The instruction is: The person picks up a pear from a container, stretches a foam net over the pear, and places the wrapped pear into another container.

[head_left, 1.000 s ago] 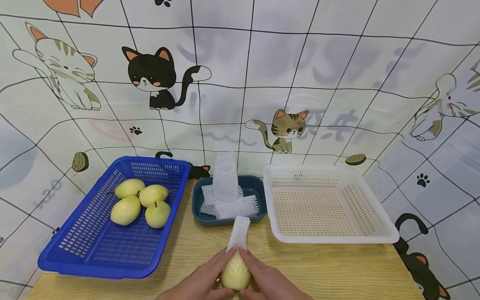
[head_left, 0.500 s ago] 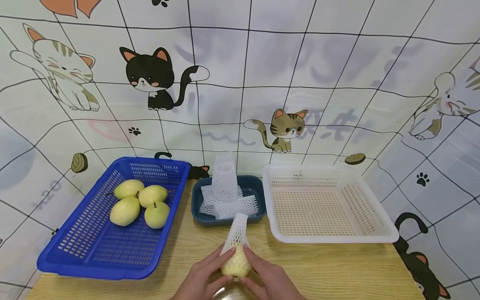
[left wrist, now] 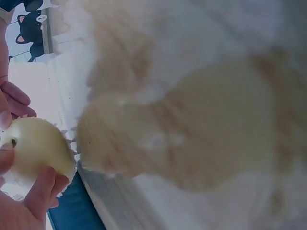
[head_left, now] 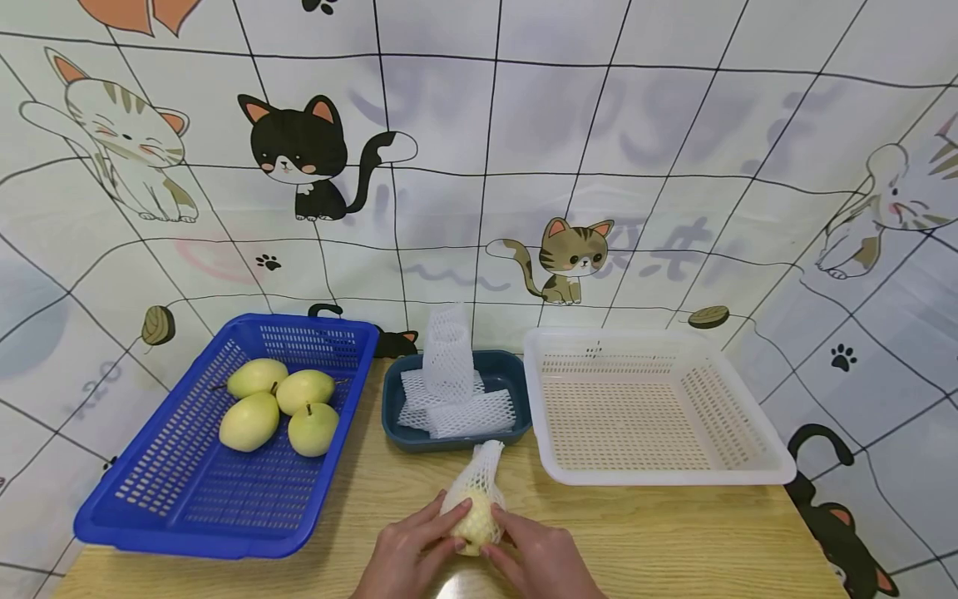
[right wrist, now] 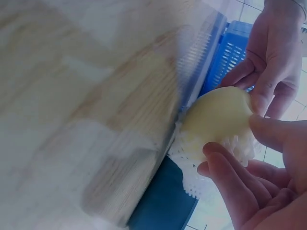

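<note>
The left hand [head_left: 404, 553] and right hand [head_left: 548, 553] angle inward, bent fingers gripping the pear [head_left: 477, 526] from both sides over the table [head_left: 674, 541]; the white foam net [head_left: 481, 476] now reaches further down it than a second ago, its narrow free end pointing toward the teal tray [head_left: 430, 444] beyond.

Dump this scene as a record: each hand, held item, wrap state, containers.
left hand: holds fruit's left side
right hand: holds fruit's right side
held item: pale yellow fruit
wrap state: white net sleeve partly over fruit; bare end shows in both wrist views
sleeve tail: narrow, points toward teal tray
blue basket: at left, four fruits
teal tray: middle, spare net sleeves, one standing up
white basket: at right
</note>
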`<action>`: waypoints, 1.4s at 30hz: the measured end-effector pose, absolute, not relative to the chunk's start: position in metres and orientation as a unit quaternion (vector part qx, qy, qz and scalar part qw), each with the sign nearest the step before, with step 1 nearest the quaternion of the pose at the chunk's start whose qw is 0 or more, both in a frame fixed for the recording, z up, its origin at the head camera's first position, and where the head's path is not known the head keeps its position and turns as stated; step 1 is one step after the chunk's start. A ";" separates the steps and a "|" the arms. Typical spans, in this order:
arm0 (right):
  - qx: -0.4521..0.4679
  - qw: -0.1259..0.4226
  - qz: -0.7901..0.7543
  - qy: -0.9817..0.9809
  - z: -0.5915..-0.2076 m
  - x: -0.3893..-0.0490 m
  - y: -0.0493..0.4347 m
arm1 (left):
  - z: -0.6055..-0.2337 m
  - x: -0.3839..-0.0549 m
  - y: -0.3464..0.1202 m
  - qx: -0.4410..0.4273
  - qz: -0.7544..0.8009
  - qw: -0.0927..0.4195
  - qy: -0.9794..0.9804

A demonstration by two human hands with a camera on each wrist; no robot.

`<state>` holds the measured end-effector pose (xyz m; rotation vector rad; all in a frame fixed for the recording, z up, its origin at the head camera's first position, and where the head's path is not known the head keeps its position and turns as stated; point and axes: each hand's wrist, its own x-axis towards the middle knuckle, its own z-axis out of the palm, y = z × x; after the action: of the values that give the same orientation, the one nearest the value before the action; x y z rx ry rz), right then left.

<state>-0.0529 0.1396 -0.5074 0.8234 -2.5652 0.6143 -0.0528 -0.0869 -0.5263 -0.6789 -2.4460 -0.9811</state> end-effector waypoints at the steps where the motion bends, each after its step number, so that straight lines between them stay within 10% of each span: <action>1: 0.294 0.188 0.213 -0.913 -0.507 -0.053 0.139 | -0.525 -0.053 -0.087 -0.241 -0.350 0.202 -0.882; 21: 0.290 0.211 0.134 -0.924 -0.508 -0.057 0.141 | -0.520 -0.071 -0.092 -0.290 -0.375 -0.033 -0.880; 31: 0.255 -0.102 0.359 -0.892 -0.509 -0.074 0.143 | -0.523 -0.074 -0.096 -0.302 -0.424 -0.052 -0.852; 42: 0.311 -0.142 0.416 -0.842 -0.517 -0.082 0.138 | -0.521 -0.072 -0.098 -0.273 -0.428 -0.083 -0.857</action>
<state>-0.0824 0.1377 -0.5175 1.0773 -2.9158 1.4412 -0.0716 -0.0979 -0.5209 -0.9060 -2.8451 -1.4212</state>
